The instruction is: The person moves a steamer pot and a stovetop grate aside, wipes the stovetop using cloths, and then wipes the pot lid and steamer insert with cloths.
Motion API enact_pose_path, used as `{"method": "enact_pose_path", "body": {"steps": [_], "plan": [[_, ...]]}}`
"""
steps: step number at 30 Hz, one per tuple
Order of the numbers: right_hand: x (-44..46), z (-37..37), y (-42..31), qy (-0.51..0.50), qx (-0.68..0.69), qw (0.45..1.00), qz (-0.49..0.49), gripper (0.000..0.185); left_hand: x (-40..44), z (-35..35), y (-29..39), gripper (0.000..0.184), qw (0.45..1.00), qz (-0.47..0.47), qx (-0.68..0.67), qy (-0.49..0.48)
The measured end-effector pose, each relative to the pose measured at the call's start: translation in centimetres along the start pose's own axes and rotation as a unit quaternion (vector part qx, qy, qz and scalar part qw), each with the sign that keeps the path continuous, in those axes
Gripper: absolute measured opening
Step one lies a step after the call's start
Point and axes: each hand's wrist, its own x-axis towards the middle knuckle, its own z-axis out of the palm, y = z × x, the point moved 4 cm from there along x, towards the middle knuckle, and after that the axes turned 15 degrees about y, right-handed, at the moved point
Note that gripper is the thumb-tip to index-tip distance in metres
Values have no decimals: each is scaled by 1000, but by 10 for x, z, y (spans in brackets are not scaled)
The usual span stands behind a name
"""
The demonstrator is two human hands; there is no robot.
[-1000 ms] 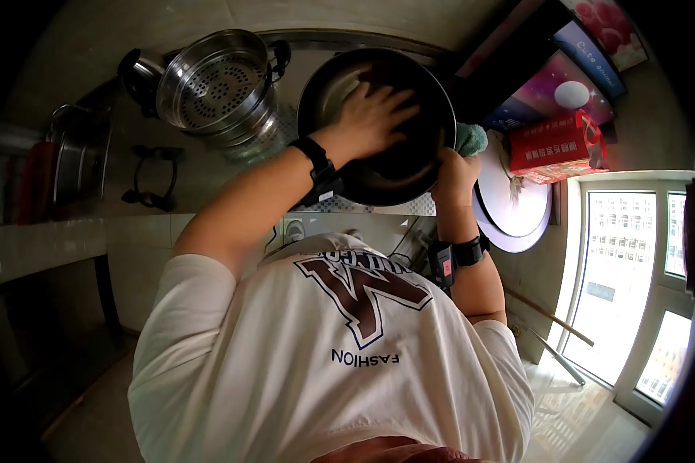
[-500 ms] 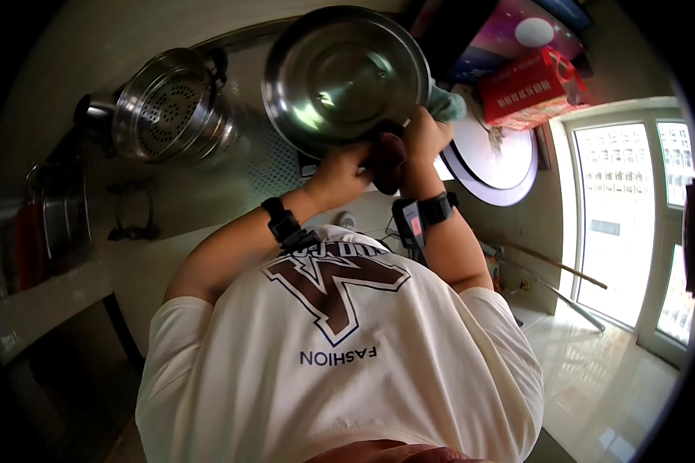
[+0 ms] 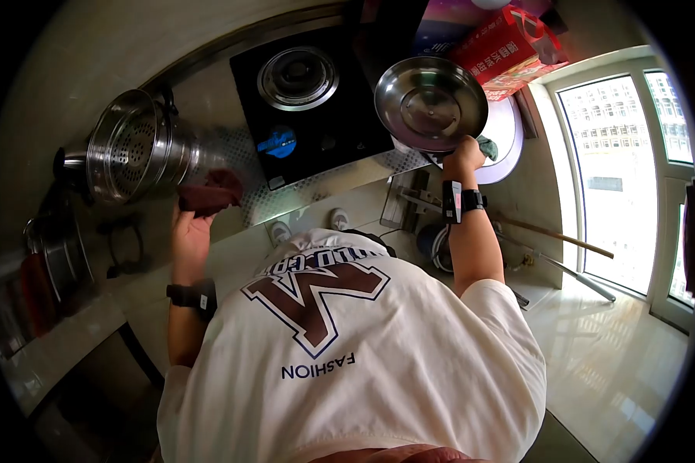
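My left hand (image 3: pixel 191 235) grips a dark red cloth (image 3: pixel 212 193) near the counter's front edge, below the steel steamer pot (image 3: pixel 137 147) with its perforated insert. On the other side, my right hand (image 3: pixel 463 157) is closed at the near rim of a shiny, round stainless-steel pan (image 3: pixel 428 108), and a green cloth (image 3: pixel 486 147) sticks out beside the fingers. The pan is held at the right of a black electric stove (image 3: pixel 324 147), its inside facing me. Whether the cloth lies between my right hand and the rim is hidden.
The stove's round burner (image 3: pixel 298 77) is uncovered. A red bag (image 3: pixel 506 50) and a round white stool-like top (image 3: pixel 502 139) are at the right. The metal counter (image 3: pixel 340 181) ends before my feet. Poles (image 3: pixel 556 235) lean near the glass door (image 3: pixel 606 177).
The pan has moved right with my right hand, uncovering the stove. My left hand has left the pan and swung left with the red cloth.
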Motion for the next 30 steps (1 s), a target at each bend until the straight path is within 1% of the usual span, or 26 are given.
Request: {"method": "enact_pose_path", "body": {"steps": [2, 3, 5, 6, 7, 9, 10, 12, 16, 18, 19, 20, 22, 24, 26, 30], "plan": [[11, 2, 1, 23, -11, 999, -29, 39, -13, -2, -8, 36, 1000, 5, 20, 15], [13, 3, 1, 22, -11, 999, -26, 39, -19, 1, -13, 35, 999, 0, 11, 31], [14, 9, 7, -17, -51, 998, 19, 42, -25, 7, -24, 31, 999, -14, -4, 50], [27, 16, 22, -21, -53, 998, 23, 42, -26, 12, -28, 31, 998, -10, -2, 54], [47, 26, 45, -28, -41, 999, 7, 43, -27, 18, -32, 31, 998, -16, 1, 60], [51, 38, 58, -38, 35, 999, 1, 46, -28, 28, -38, 31, 997, -20, 4, 69], [56, 43, 64, -42, 33, 999, 4, 46, -28, 33, -40, 31, 997, -18, 10, 73], [60, 51, 71, -63, 49, 996, -25, 50, -29, 39, -43, 31, 996, -12, 18, 81], [56, 50, 67, -103, 17, 994, -23, 49, -35, 34, -58, 32, 994, -13, 18, 108], [45, 50, 58, -237, 55, 962, -122, 46, -37, 29, -67, 32, 993, -16, 22, 116], [18, 42, 43, -237, 38, 966, -101, 47, -39, 28, -72, 35, 991, -25, 26, 125], [15, 42, 45, -238, 37, 966, -99, 47, -41, 26, -75, 37, 990, -35, 31, 134], [16, 40, 50, -215, 2, 973, -81, 51, -43, 35, -79, 37, 989, -40, 26, 137], [22, 44, 56, -215, 16, 975, -59, 51, -44, 46, -82, 36, 989, -42, 22, 139], [21, 51, 51, -276, 54, 958, -54, 46, -43, 58, -82, 35, 989, -44, 22, 138], [16, 45, 20, -307, 49, 949, -45, 49, -43, 66, -84, 35, 988, -33, 19, 152]]}}
